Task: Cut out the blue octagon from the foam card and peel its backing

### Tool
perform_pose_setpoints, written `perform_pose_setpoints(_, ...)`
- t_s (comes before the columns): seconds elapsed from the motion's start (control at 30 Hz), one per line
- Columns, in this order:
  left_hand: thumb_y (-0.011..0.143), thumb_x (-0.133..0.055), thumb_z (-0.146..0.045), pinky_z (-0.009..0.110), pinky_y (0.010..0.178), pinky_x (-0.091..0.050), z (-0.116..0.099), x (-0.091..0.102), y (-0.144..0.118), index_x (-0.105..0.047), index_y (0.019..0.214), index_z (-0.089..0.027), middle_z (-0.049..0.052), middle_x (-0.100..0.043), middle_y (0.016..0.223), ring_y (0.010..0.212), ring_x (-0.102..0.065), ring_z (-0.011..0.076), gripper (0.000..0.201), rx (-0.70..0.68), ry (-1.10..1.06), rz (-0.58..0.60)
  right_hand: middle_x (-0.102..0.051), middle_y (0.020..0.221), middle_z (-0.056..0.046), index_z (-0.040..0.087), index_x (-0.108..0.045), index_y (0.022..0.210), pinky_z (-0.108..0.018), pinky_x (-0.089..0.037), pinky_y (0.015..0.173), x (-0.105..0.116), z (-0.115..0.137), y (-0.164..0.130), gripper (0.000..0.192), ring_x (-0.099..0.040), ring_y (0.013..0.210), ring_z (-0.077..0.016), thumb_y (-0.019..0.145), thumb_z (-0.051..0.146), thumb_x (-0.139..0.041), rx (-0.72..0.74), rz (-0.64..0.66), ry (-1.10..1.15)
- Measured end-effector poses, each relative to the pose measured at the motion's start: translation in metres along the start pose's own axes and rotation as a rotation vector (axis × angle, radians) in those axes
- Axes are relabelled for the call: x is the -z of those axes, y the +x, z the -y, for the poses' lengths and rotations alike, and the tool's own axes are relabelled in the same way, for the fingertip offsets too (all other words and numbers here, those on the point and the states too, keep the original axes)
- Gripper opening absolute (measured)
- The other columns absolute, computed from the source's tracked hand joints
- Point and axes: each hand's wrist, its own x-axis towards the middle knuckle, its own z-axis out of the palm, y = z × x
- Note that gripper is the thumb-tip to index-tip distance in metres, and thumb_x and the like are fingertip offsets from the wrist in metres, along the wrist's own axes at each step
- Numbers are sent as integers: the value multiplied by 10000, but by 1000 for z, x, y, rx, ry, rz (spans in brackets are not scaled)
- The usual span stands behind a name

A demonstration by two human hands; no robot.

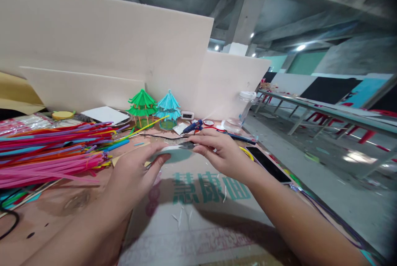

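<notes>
Teal disc [173, 153] sits just above the desk [198, 224], held edge-on between both hands, long axis left-right. Left hand [136, 171] pinches its left rim; right hand [217, 150] pinches the right end. Farther back: straw pile [52, 150], paper pagodas [155, 106].

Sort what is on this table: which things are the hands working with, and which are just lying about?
In hand:
left hand and right hand, both gripping a flat pale-teal piece between them above the cardboard sheet.

Lying about:
pile of straws
green model
blue model
glue gun
phone
clear jar
</notes>
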Motion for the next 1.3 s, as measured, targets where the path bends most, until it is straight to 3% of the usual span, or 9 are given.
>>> perform_pose_setpoints(0.33,920,-554,-268,343,925,-476,2,-2,0,-643,1099,-241,24,-731,1100,1004,-674,207,202,-50,6,7,-677,978,-93,174,-675,1185,-316,-465,761,1,3,1,307,-594,870,-184,971,310,-501,-34,89,-25)
perform_pose_setpoints(0.7,923,-545,-289,321,887,-490,0,0,1,-646,1094,-245,20,-733,1094,1020,-673,210,203,-26,-2,16,-669,961,-85,187,-664,1201,-289,-464,708,-4,-1,0,305,-594,838,-169,970,305,-504,-3,-17,-7)
perform_pose_setpoints(1.1,931,-539,-237,323,838,-495,0,0,1,-633,1104,-264,20,-739,1059,964,-685,203,198,-123,72,9,-703,1083,-83,166,-677,1171,-326,-467,882,-4,6,1,285,-602,1005,-186,960,282,-524,-40,63,21)
perform_pose_setpoints(1.3,928,-549,-238,311,798,-498,2,-1,1,-644,1076,-255,26,-745,1041,943,-691,205,176,-136,115,-8,-702,1048,-84,180,-677,1164,-334,-481,852,-7,5,0,292,-614,969,-188,970,308,-502,-31,58,-2)
